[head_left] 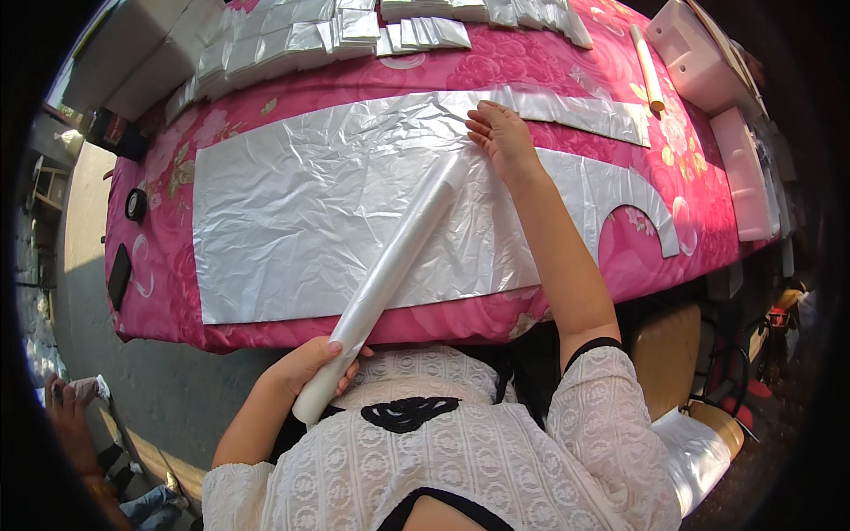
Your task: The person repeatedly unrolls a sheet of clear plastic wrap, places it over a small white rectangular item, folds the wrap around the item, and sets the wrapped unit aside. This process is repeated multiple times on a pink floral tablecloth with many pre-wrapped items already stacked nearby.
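Note:
A long roll of whitish plastic film [390,261] slants from my waist up across the table. My left hand [328,363] is wrapped round its lower end. A large silvery-white plastic bag [292,212] lies flat and wrinkled beneath it, with two strap-like handles at its right side and a rounded cut-out between them. The roll's upper end rests on or just over this bag. Beyond that end, my right hand [503,140] is over the bag's far part near the base of the far handle, fingers partly bent and apart, with nothing visible in it.
A pink flowered cloth [177,301] covers the table. Stacks of folded silvery packets [301,40] line the far edge. A dark bottle [115,133], black round object [135,204] and phone-like object [119,277] sit left. White foam boxes [739,177] stand right; another person's hand [66,416] shows lower left.

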The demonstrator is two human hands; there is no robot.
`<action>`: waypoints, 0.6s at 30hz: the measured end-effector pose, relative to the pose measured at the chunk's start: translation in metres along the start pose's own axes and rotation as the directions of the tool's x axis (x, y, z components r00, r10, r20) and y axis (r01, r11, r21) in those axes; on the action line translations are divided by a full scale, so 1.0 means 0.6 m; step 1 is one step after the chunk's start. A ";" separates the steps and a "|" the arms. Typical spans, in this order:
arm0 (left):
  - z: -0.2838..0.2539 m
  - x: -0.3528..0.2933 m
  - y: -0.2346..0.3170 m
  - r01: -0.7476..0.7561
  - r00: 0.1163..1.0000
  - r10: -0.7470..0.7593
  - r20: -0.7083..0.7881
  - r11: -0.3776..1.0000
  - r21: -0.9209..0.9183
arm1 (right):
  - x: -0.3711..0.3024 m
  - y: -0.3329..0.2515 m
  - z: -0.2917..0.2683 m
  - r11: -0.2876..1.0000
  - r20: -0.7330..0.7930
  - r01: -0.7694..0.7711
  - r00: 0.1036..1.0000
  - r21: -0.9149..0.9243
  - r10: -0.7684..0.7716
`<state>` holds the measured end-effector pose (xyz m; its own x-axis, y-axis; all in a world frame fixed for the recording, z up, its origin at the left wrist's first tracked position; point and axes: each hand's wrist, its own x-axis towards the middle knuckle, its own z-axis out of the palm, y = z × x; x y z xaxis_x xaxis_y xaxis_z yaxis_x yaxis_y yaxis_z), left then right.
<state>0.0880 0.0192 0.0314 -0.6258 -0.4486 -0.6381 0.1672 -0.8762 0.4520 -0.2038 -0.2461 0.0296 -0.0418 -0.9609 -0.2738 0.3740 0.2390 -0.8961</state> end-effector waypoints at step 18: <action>-0.019 -0.008 -0.024 0.005 0.998 0.003 0.066 0.993 -0.120 | -0.033 -0.008 -0.004 0.765 0.544 0.019 0.713 -0.644 0.441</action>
<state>0.0972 0.0318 0.0208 -0.6743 -0.4383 -0.5943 0.2541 -0.8934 0.3705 -0.2070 -0.2277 0.0386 0.6395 -0.6563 -0.4005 -0.3116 0.2550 -0.9154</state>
